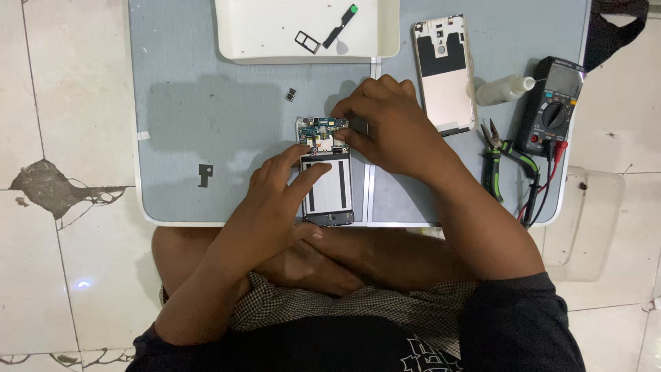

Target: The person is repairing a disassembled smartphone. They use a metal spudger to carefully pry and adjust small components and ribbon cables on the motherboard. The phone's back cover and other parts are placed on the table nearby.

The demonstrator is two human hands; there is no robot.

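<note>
An opened phone (326, 180) lies face down on the small grey table (206, 131), its circuit board (322, 128) and white battery exposed. My left hand (279, 189) rests on the phone's left side, forefinger stretched across the top of the battery. My right hand (385, 120) is bent over the upper right corner of the board, fingertips pinched together there; whether they grip a small part is hidden.
A white tray (261, 34) at the back holds a card tray and a small flex part. The phone's back cover (446, 72) lies right of it, then a white bottle (504, 89), green-handled pliers (497, 162) and a black multimeter (554, 103). Small loose parts (292, 95) (204, 174) lie on the left.
</note>
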